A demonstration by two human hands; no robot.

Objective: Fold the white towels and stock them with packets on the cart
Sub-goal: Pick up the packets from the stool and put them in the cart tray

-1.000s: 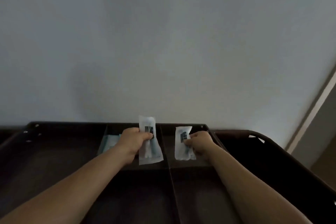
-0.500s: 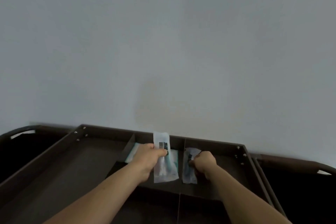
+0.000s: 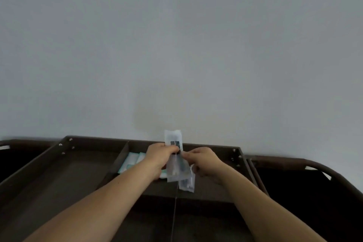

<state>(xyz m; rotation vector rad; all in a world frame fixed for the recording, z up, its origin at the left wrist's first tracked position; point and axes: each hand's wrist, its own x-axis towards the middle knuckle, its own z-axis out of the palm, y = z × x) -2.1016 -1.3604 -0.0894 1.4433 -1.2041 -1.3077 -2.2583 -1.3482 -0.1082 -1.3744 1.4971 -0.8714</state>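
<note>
My left hand [image 3: 160, 156] pinches a clear white packet [image 3: 173, 139] that stands upright over the cart's middle divider. Close beside it, my right hand [image 3: 204, 160] has its fingers curled round a second packet [image 3: 187, 183], which hangs below the first and partly behind it. Both hands are over the back compartments of the dark brown cart top [image 3: 68, 173]. More pale packets [image 3: 131, 162] lie flat in the compartment under my left wrist. No towels are in view.
A divider wall [image 3: 115, 163] splits off a wide left compartment. A thin partition [image 3: 173, 220] runs toward me down the middle. Dark cart handles [image 3: 294, 163] stick out at right and far left. A plain grey wall rises behind the cart.
My right hand has lifted and moved left with its packet, coming up against the packet in my left hand. The left packet has risen slightly.
</note>
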